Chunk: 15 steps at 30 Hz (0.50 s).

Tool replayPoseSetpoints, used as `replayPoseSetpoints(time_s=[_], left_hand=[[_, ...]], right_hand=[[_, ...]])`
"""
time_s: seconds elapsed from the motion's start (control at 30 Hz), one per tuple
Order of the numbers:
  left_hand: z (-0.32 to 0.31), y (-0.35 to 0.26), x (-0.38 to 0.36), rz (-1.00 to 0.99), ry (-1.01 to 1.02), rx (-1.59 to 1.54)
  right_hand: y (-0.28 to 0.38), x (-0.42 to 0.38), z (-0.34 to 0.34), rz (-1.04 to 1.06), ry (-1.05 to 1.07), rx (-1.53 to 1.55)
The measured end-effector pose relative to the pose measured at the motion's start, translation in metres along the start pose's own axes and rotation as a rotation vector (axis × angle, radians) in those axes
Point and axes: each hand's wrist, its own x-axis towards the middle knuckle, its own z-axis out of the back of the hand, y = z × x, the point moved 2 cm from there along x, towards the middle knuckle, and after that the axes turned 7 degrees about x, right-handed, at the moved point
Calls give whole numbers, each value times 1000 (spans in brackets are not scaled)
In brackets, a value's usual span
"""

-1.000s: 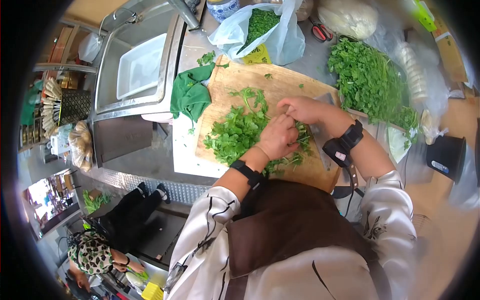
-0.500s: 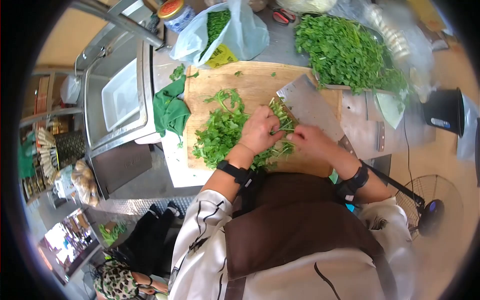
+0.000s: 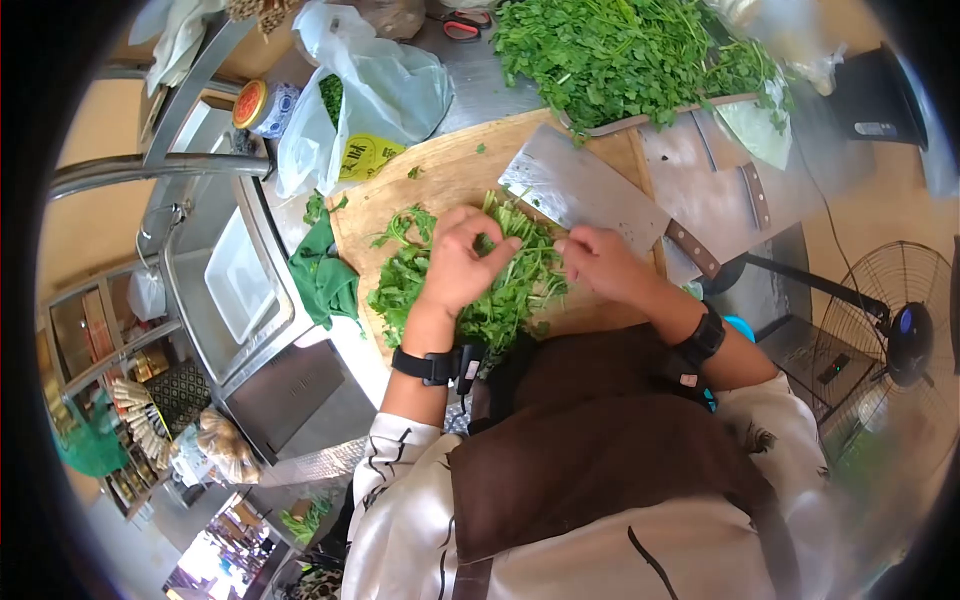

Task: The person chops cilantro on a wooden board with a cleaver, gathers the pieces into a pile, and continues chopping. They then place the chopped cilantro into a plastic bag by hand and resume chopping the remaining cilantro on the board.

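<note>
A bunch of cilantro (image 3: 510,290) lies on the wooden cutting board (image 3: 600,315), its cut stems spread toward the right. My left hand (image 3: 462,260) is curled over the bunch, thumb and fingers closed on its stems. Beside the stem ends, my right hand (image 3: 600,262) has its fingertips pinched together; whatever is between them is too small to make out. A cleaver (image 3: 580,185) rests flat on the board just beyond both hands, its wooden handle pointing right.
A tray of cilantro (image 3: 610,65) stands behind the board. To the left are a plastic bag of chopped greens (image 3: 390,90), a lidded jar (image 3: 265,107), a green cloth (image 3: 325,275) and a sink (image 3: 195,275). A second knife (image 3: 755,195) and a fan (image 3: 900,320) are right.
The view has swung, so the board and tray appear further left. My hands have drawn apart: the left sits further over the leaves, and the right is off the stem ends.
</note>
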Motion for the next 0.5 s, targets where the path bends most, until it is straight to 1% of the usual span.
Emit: replayPoseSetpoints(time_s=[0.03, 0.13, 0.17, 0.23, 0.27, 0.37, 0.47, 0.5], left_hand=[[2, 2, 2, 24, -9, -55], [-8, 23, 1, 245, -83, -48], [-9, 24, 1, 197, -84, 6], [-11, 17, 0, 163, -86, 14], [-11, 13, 0, 147, -91, 22], [-8, 4, -3, 233, -27, 63], [-7, -4, -6, 58, -156, 481], [-8, -4, -8, 146, -119, 426]], right_hand=[[0, 2, 6, 80, -82, -83], [22, 12, 20, 601, -345, -396], [24, 22, 20, 659, -317, -480], [26, 45, 16, 775, -252, -644], [29, 54, 14, 792, -216, -686], [38, 72, 6, 839, -105, -810], [39, 82, 2, 879, -29, -907], [38, 84, 1, 896, -21, -918]])
